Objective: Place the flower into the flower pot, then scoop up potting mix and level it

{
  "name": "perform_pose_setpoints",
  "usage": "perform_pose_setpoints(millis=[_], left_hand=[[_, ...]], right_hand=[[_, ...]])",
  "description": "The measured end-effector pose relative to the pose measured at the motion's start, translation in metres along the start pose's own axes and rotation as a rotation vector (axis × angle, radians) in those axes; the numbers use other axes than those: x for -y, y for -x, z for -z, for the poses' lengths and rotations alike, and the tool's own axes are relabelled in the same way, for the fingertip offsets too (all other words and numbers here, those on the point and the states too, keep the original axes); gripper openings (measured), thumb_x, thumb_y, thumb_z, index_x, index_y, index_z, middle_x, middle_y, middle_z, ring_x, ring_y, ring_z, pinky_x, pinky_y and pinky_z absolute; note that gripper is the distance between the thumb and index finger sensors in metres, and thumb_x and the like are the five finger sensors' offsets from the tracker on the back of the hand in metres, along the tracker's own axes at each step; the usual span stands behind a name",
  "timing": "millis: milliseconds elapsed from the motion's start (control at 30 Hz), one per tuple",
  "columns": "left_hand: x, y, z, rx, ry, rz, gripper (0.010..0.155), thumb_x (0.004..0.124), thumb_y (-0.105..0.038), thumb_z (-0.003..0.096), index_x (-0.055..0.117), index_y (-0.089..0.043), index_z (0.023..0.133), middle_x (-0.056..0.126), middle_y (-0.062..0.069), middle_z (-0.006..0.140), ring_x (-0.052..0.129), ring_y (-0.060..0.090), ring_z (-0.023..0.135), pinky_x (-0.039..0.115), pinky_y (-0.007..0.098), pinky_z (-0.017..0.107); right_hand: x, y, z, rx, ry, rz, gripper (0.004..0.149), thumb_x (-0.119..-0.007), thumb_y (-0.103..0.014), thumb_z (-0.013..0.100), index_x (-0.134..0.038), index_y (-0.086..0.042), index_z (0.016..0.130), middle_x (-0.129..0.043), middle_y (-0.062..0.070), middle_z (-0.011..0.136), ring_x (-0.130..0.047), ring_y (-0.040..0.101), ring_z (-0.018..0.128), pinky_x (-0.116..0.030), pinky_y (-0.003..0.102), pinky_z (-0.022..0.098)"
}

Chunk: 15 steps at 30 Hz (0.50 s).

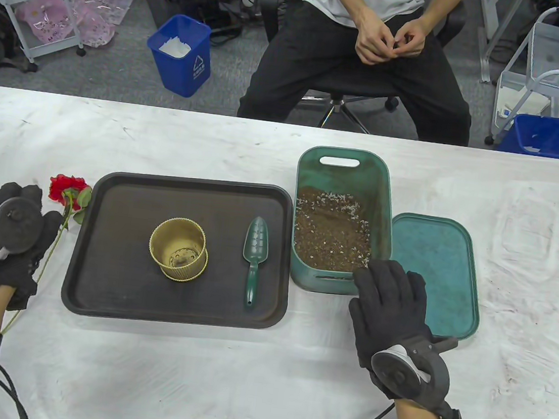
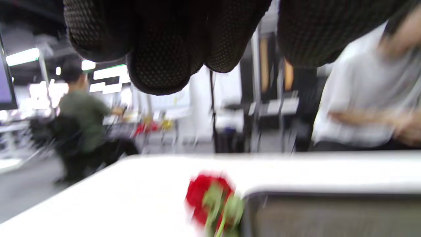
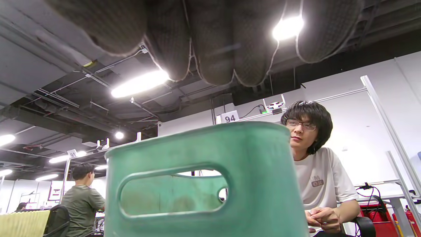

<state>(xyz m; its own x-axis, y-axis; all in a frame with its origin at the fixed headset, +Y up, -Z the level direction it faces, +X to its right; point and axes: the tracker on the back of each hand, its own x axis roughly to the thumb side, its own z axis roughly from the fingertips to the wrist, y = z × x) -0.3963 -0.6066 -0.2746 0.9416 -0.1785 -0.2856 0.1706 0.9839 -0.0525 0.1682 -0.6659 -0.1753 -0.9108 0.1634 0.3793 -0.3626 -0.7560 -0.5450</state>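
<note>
Our left hand (image 1: 4, 232) curls over the rose (image 1: 69, 190) stem, grip unclear; right hand (image 1: 390, 304) rests flat, holding nothing; light, floppy, we'd pinch mid-stem

white table (image 1: 136, 380), tray (image 1: 95, 299), bin (image 1: 385, 222), lid (image 1: 435, 269), rose (image 1: 69, 191)

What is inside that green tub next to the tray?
The green tub holds brown potting mix speckled with white bits, covering its floor. The right hand reaches over the near rim and hides that corner. What lies beneath the mix cannot be seen.
</note>
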Motion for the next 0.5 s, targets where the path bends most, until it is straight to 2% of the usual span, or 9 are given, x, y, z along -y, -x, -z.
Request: perform_pose_setpoints(millis=[100,167,233,333,500], left_hand=[[0.039,-0.017,0.038,-0.07,0.197,0.163,0.067,0.084,-0.055,0.0344,0.074,-0.022,0.092,0.081,0.006,0.085,0.1,0.018,0.047,0.086,0.035,0.039],[0.065,-0.02,0.055,-0.13,0.351,0.207,0.066,0.085,-0.056,0.0328,0.075,-0.021,0.088,0.085,0.005,0.076,0.099,0.015,0.038,0.087,0.034,0.033],[0.086,-0.018,0.065,-0.213,0.457,0.211,0.067,0.086,-0.057,0.0318,0.077,-0.02,0.086,0.088,0.004,0.071,0.099,0.013,0.031,0.087,0.033,0.029],[0.103,-0.012,0.074,-0.265,0.482,0.165,0.065,0.089,-0.056,0.0313,0.083,-0.018,0.083,0.093,0.001,0.06,0.097,0.012,0.021,0.087,0.033,0.024],[0.099,-0.006,0.079,-0.236,0.383,0.103,0.045,0.091,-0.046,0.0344,0.094,-0.019,0.071,0.1,-0.003,0.042,0.095,0.012,0.006,0.089,0.033,0.017]], right_hand=[[0.0,-0.002,-0.002,0.012,-0.001,-0.025,0.053,-0.071,-0.043,0.045,-0.074,-0.022,0.093,-0.077,0.015,0.104,-0.077,0.045,0.095,-0.06,0.076,0.065],[0.0,-0.001,-0.004,0.012,-0.004,-0.038,0.053,-0.071,-0.043,0.045,-0.074,-0.022,0.093,-0.077,0.014,0.104,-0.077,0.045,0.094,-0.06,0.075,0.065],[-0.001,0.002,-0.005,-0.001,-0.009,-0.045,0.053,-0.071,-0.043,0.045,-0.075,-0.022,0.093,-0.077,0.014,0.104,-0.078,0.045,0.094,-0.06,0.075,0.065],[0.0,0.006,-0.004,-0.016,-0.004,-0.039,0.052,-0.071,-0.042,0.045,-0.075,-0.021,0.093,-0.077,0.015,0.104,-0.078,0.045,0.094,-0.06,0.076,0.065],[0.003,0.011,-0.005,-0.042,0.014,-0.042,0.052,-0.071,-0.042,0.045,-0.075,-0.021,0.093,-0.077,0.015,0.104,-0.078,0.045,0.094,-0.06,0.076,0.065]])
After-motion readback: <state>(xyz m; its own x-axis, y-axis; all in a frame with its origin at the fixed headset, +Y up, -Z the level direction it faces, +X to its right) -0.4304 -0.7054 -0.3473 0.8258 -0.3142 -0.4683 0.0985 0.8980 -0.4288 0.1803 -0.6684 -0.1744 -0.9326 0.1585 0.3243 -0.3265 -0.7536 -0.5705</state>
